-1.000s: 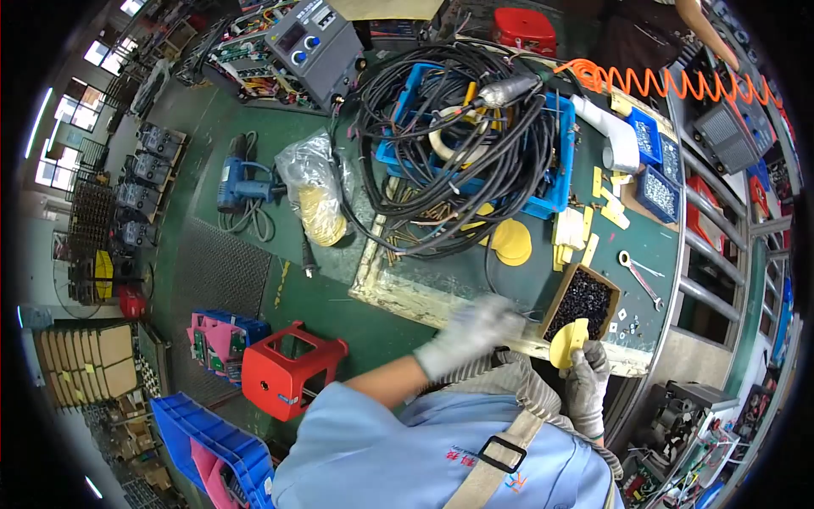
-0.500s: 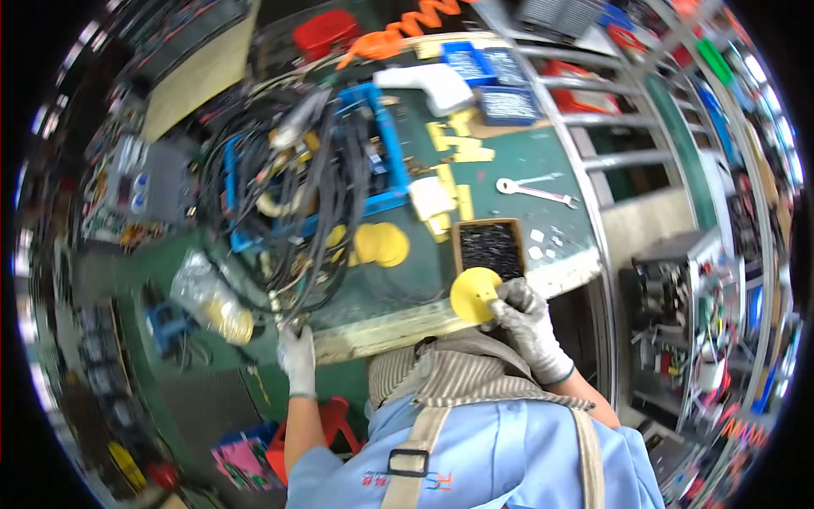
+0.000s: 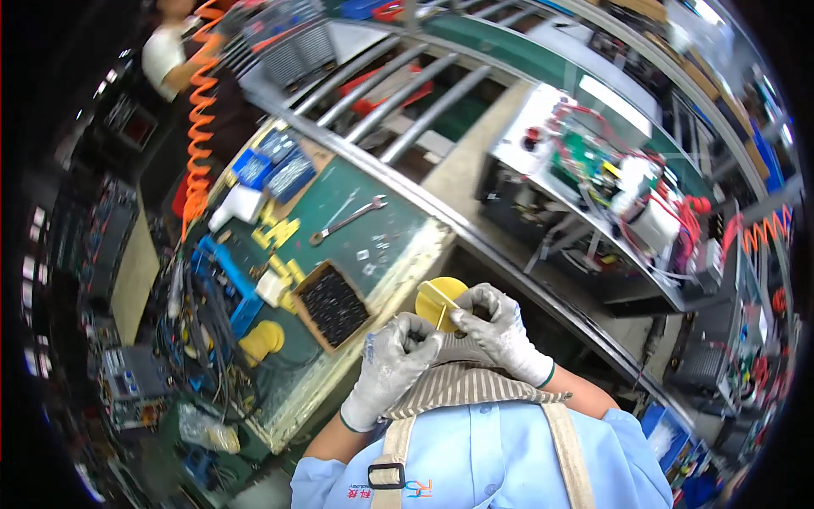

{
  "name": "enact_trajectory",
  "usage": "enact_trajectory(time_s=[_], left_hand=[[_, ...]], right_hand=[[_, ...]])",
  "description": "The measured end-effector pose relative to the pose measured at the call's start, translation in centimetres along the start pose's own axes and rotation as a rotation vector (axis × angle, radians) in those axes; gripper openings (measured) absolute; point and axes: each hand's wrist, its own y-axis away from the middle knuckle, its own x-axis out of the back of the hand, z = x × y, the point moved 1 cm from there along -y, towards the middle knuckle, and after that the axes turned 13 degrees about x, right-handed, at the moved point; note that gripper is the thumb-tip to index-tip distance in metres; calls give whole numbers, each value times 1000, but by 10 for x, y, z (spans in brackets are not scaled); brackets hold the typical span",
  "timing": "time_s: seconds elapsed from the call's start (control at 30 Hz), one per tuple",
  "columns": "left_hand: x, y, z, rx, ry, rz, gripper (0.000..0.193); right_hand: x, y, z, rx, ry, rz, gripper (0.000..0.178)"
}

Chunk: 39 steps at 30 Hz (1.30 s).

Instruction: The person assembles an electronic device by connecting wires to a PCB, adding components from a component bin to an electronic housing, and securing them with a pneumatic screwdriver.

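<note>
In front of my apron, past the bench's front edge, I hold up a round yellow disc (image 3: 443, 291). Two narrow pale yellow strips show against its face. My right hand (image 3: 502, 332), in a white glove, pinches the disc's lower right side. Close beside it, my gloved left hand (image 3: 392, 366) has its fingers drawn together at the lower end of one yellow strip (image 3: 441, 317). The fingertips partly hide where strip and disc meet. Left of the hands, a cardboard box (image 3: 363, 326) of small black parts sits on the bench edge.
On the green bench (image 3: 356, 254) lie a wrench (image 3: 349, 220), yellow pieces (image 3: 276, 231), yellow discs (image 3: 261, 342) and blue bins (image 3: 288, 176). Dark cables (image 3: 191, 318) crowd its left side. Metal rollers (image 3: 437, 110) run behind; an open equipment chassis (image 3: 593, 204) stands right. Another person (image 3: 170, 59) is far left.
My view has swung to the right. My left hand has come from the cables at the bench edge to the disc, which my right hand still holds.
</note>
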Motion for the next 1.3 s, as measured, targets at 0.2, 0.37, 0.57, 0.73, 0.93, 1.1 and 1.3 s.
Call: enact_trajectory(time_s=[0.2, 0.37, 0.57, 0.73, 0.93, 1.1, 1.3], left_hand=[[-79, -26, 32, -140, -49, -161, 18], [-117, -45, 72, -208, -152, -277, 16], [-133, -80, 113, -159, -225, -455, 22], [-129, -106, 160, -207, -334, -575, 21], [-128, -144, 190, -456, -513, -738, 20], [-130, -161, 201, -691, -380, -823, 30], [-146, -159, 261, -850, -457, -1039, 77]], right_hand=[[89, 27, 2, 46, -45, 197, 15], [135, 40, 6, 67, -12, 327, 16], [157, 38, -5, 187, 232, 514, 17], [153, 27, -25, 148, 246, 675, 17], [134, 4, -40, 113, 47, 864, 18], [127, -8, -62, 84, -35, 1006, 19], [157, -9, -89, 88, 80, 1022, 18]])
